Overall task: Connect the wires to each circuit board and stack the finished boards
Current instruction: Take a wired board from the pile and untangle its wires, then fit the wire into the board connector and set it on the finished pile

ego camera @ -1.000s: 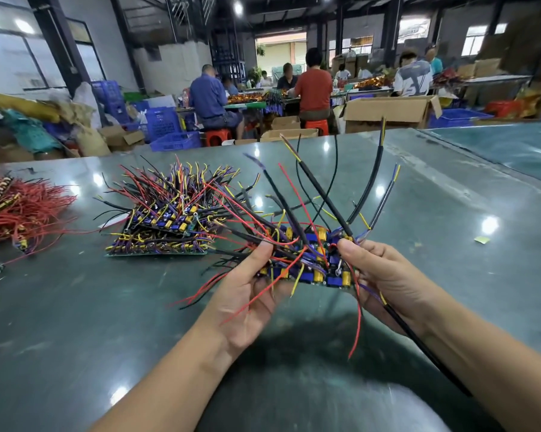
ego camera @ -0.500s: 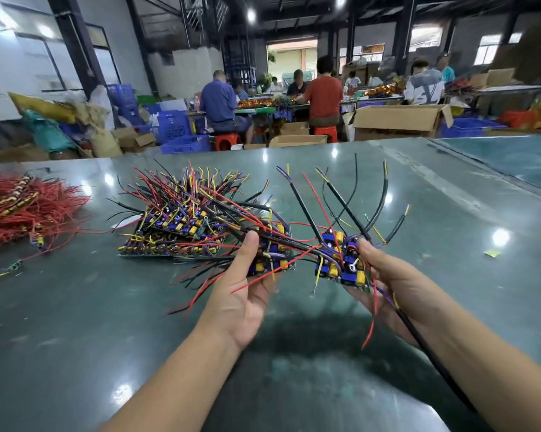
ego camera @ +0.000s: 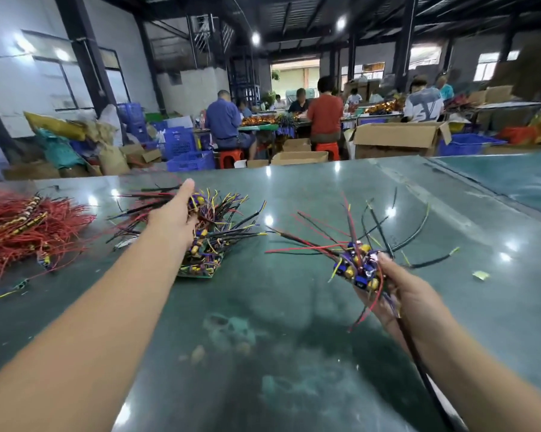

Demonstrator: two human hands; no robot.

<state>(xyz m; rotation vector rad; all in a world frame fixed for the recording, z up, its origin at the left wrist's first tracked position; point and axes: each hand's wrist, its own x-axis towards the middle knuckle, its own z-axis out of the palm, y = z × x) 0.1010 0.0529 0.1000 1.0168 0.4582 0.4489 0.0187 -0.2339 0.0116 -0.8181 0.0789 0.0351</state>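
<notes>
My left hand (ego camera: pixel 172 219) reaches out over the stack of wired circuit boards (ego camera: pixel 206 263) on the green table (ego camera: pixel 263 353). It holds a wired board (ego camera: pixel 200 210) against the top of the stack, thumb pointing away; its fingers are hidden behind the wires. My right hand (ego camera: pixel 412 304) grips a second wired board (ego camera: pixel 356 269) with blue and yellow parts, lifted above the table at the right. Black and red wires fan out from that board, and one thick black wire trails back under my wrist.
A heap of loose red wires (ego camera: pixel 22 226) lies at the table's left edge. A small yellow scrap (ego camera: pixel 480 275) sits on the table at the right. Beyond the far edge stand cardboard boxes (ego camera: pixel 393 138), blue crates (ego camera: pixel 188 151) and several seated workers.
The two boards have come apart. My left hand carried its board left and forward onto the stack. My right hand moved right and kept the other board.
</notes>
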